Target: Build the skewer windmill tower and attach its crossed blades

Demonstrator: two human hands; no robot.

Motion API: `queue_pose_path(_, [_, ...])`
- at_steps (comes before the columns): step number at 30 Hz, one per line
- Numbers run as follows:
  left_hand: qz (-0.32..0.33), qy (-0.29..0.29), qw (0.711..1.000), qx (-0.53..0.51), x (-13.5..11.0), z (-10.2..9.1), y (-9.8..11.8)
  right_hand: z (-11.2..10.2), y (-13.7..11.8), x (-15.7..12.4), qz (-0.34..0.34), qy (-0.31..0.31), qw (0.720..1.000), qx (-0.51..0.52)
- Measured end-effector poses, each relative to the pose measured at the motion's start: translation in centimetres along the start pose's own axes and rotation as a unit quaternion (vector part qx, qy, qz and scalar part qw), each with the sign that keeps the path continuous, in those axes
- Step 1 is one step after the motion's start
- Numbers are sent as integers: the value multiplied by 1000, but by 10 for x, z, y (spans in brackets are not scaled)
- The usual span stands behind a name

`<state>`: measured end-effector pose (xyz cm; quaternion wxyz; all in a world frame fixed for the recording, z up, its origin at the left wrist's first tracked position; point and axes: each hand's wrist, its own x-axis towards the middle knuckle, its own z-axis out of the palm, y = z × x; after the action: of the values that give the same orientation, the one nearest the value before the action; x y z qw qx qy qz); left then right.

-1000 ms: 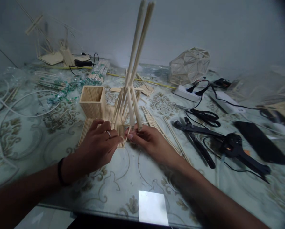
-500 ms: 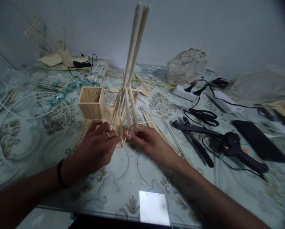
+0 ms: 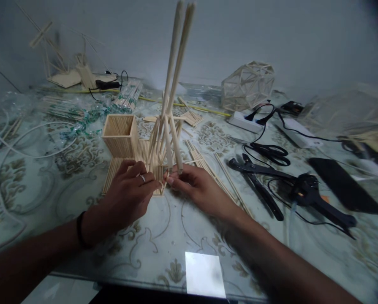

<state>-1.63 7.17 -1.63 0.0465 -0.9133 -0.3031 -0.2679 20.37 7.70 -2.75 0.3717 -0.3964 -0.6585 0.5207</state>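
Both hands (image 3: pixel 133 185) nearly meet at the stick base (image 3: pixel 142 153), just before the tall frame (image 3: pixel 167 116), fingers curled nearly closed, hold unclear.

Left hand (image 3: pixel 132 185), right hand (image 3: pixel 195 185) at platform (image 3: pixel 112 171)

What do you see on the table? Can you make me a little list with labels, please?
Left hand: left hand, wearing a ring, over the stick base
Right hand: right hand, fingertips close to the left's; exact grip unclear
Tall thing: stick frame, two long bars pointing up
Box: open-topped stick box, behind the left hand
Tools on right: scissors, black pliers, glue gun
Back: ball-like stick lattice
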Motion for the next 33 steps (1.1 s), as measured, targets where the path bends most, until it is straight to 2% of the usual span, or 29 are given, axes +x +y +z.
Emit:
queue_pose_path(3, [-11,18,1000,-14,0,2,1,0,-1,0,-3,1,1000,12])
queue_pose_path(12, [-22,13,1000,-11,3,-1,4,1,0,0,-9,8,1000,24])
queue_pose_path(17, [-30,-27,999,-8,4,-5,5,1,-2,-1,-3,5,1000,24])
queue_pose_path(21, [-26,-6,1000,-10,3,-5,5,1,-5,-1,10,5,1000,18])
queue_pose_path(26, [-24,-30,999,-38,2,-14,4,1,-5,-1,13,3,1000,25])
queue_pose_path(31, [-7,34,999,-28,6,-28,-4,1,-3,-1,16,10,1000,16])
queue_pose_path(33, [-24,63,998,-17,9,-33,-12,1,-2,-2,15,16,1000,9])
